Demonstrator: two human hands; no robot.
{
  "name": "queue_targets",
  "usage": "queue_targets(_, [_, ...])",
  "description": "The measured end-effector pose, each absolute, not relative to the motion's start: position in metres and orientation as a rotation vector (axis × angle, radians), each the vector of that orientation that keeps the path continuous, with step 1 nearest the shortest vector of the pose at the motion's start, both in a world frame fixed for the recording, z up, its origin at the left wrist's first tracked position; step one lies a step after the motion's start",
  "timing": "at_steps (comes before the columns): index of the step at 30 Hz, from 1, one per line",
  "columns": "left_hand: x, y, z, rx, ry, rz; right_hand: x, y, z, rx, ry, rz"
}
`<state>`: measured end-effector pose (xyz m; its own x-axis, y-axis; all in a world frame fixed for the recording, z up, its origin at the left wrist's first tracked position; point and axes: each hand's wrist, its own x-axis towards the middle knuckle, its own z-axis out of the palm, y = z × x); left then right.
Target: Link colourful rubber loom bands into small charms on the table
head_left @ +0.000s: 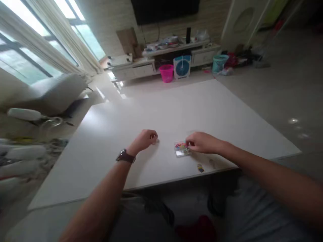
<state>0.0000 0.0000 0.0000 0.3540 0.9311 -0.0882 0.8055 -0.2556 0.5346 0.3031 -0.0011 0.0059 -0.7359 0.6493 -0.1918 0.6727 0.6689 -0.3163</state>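
Clear box (179, 153) of bright bits (180, 145) on the surface (141, 114), near my edge! My right hand (200, 142) bends over the box's right side; light fingertips suit best. My left hand (145, 139) curls by a tiny pale thing (157, 140). Either grip? Can't tell.

Home living room, wall television (165, 11) (dark), curtains (64, 33), fan (182, 67)
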Motion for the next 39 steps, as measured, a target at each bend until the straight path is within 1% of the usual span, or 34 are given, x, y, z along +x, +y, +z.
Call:
queue_targets(11, [0.012, -0.002, -0.008, 2.265, 1.426, 0.308, 0.288, -0.012, -0.001, 1.08, 2.77, -0.405])
queue_targets(14, [0.012, -0.001, -0.009, 2.271, 1.416, 0.308, 0.288, -0.011, -0.004, 1.097, 2.787, -0.404])
queue_targets(24, [0.012, -0.002, -0.008, 2.262, 1.418, 0.276, 0.296, 0.002, 0.002, 1.21, 2.802, -0.687])
queue_targets(32, [0.012, -0.002, -0.012, 2.272, 1.408, 0.261, 0.306, 0.007, 0.007, 1.011, 2.792, -0.95])
queue_targets(34, [0.012, -0.002, -0.012, 2.269, 1.406, 0.26, 0.306, 0.006, 0.007, 0.989, 2.772, -0.913])
queue_targets(39, [0.012, -0.002, -0.012, 2.267, 1.409, 0.257, 0.303, 0.003, 0.004, 1.021, 2.745, -0.695])
